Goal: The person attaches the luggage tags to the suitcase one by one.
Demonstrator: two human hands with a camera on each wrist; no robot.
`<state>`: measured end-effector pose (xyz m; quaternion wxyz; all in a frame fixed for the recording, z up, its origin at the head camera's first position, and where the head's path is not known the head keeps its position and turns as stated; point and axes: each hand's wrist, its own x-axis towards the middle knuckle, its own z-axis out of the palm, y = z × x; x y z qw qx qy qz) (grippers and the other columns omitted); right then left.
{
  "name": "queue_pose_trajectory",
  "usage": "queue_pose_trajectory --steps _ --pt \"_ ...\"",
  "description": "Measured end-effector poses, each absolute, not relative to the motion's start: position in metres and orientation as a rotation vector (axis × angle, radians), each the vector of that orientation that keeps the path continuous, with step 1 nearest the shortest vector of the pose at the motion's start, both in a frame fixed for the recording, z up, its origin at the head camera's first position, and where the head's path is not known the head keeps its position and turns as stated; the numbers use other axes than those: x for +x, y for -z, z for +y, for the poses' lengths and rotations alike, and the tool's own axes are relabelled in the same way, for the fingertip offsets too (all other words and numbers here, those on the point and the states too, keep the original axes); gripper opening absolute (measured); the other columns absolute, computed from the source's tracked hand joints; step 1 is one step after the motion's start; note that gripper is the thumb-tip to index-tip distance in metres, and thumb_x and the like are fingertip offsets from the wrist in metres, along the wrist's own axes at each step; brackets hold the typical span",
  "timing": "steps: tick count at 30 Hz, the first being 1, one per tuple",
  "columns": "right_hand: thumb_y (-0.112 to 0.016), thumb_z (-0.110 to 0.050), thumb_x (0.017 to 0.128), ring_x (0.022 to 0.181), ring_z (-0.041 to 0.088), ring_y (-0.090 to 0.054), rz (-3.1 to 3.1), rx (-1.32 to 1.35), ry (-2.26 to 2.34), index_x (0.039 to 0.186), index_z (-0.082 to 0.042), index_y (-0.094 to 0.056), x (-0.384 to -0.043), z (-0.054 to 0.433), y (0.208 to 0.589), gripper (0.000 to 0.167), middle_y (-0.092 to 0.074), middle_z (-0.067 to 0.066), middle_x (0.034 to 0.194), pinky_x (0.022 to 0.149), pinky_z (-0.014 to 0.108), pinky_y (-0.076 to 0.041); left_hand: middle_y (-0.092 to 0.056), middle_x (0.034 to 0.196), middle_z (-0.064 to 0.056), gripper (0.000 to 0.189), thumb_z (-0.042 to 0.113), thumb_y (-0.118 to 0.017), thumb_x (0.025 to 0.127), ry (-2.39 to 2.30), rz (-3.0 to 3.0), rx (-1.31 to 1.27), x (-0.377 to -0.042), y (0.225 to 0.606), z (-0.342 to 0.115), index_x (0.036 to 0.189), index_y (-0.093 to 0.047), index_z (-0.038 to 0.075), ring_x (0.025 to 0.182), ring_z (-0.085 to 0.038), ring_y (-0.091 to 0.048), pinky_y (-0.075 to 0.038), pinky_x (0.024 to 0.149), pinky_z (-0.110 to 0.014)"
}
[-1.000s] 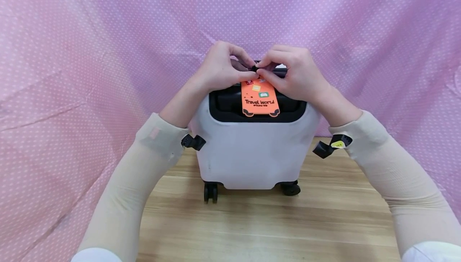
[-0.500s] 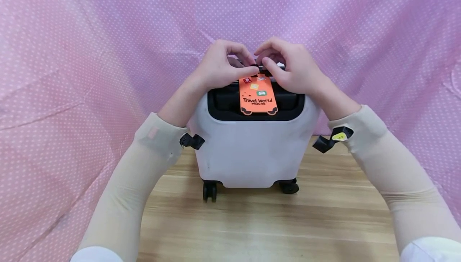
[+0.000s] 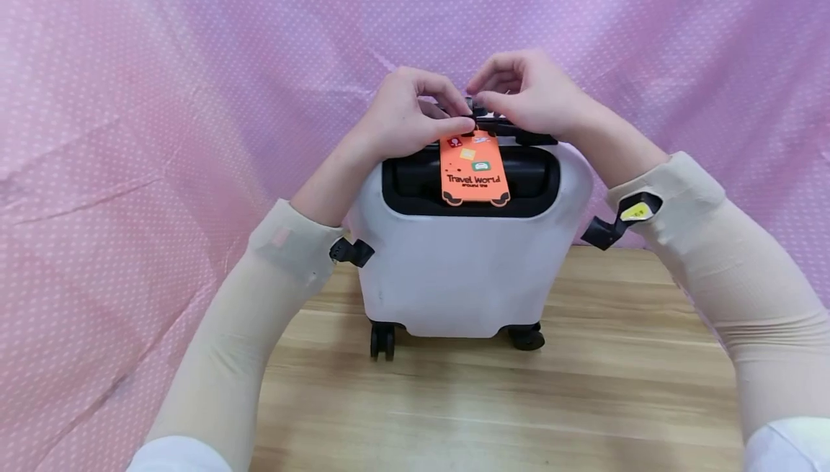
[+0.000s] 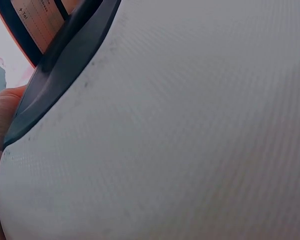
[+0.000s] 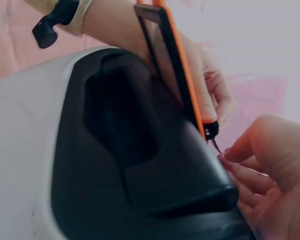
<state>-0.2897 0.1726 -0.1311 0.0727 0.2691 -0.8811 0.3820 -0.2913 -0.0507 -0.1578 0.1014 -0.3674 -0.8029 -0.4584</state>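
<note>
A white suitcase [image 3: 463, 270] stands upright with a black panel around its top handle. Over that panel hangs an orange luggage tag [image 3: 475, 176] printed "Travel World". My left hand [image 3: 407, 115] pinches the black strap piece at the tag's upper end between thumb and fingers. Just to its right and slightly higher, my right hand [image 3: 532, 97] has thumb and index finger together. In the right wrist view, a thin black strap [image 5: 216, 146] runs from the tag to my right fingertips, which pinch its end. The left wrist view shows mostly the white shell [image 4: 179, 125].
The suitcase's black wheels [image 3: 382, 342] rest on a light wood-grain surface [image 3: 493, 407]. Pink dotted cloth [image 3: 292, 18] hangs behind and on both sides. A black wrist-camera mount [image 3: 622, 220] sticks out from the right sleeve near the suitcase.
My right hand has come off the tag's top, lifting up and to the right. My left hand keeps its pinch, with tag and suitcase shifting slightly in view.
</note>
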Motion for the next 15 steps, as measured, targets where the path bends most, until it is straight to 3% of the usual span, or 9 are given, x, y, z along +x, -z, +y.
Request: queue_pose_trajectory --steps 3,10,15 --pt "-0.07 -0.015 0.101 0.09 0.012 -0.071 -2.586 0.758 -1.286 0.114 -0.008 -0.073 -0.2902 0.173 0.1324 0.015 -0.075 -0.006 0.097 0.085 0.018 -0.056 -0.079 0.099 -0.006 0.013 0.014 -0.086 0.09 1.353 -2.369 -1.088 -0.2905 0.1569 -0.0501 0.098 -0.081 0.005 0.09 -0.016 -0.08 -0.064 0.089 -0.028" --pt "-0.061 -0.033 0.107 0.109 0.009 -0.068 -2.845 0.685 -1.101 0.136 -0.013 -0.072 -0.2892 0.1685 0.1301 0.037 -0.078 -0.006 0.119 0.096 0.02 -0.051 -0.078 0.104 -0.006 0.012 0.014 -0.086 0.091 1.394 -2.373 -1.072 -0.289 0.1552 -0.0524 0.098 -0.082 0.006 0.093 -0.016 -0.08 -0.064 0.089 -0.029" --pt "-0.067 -0.024 0.103 0.107 0.009 -0.069 -2.72 0.697 -1.292 0.126 -0.015 -0.074 -0.2886 0.1667 0.1339 0.026 -0.077 -0.006 0.111 0.095 0.02 -0.05 -0.079 0.105 -0.006 0.012 0.015 -0.085 0.091 1.379 -2.375 -1.07 -0.2883 0.1553 -0.053 0.099 -0.082 0.007 0.093 -0.016 -0.08 -0.063 0.09 -0.029"
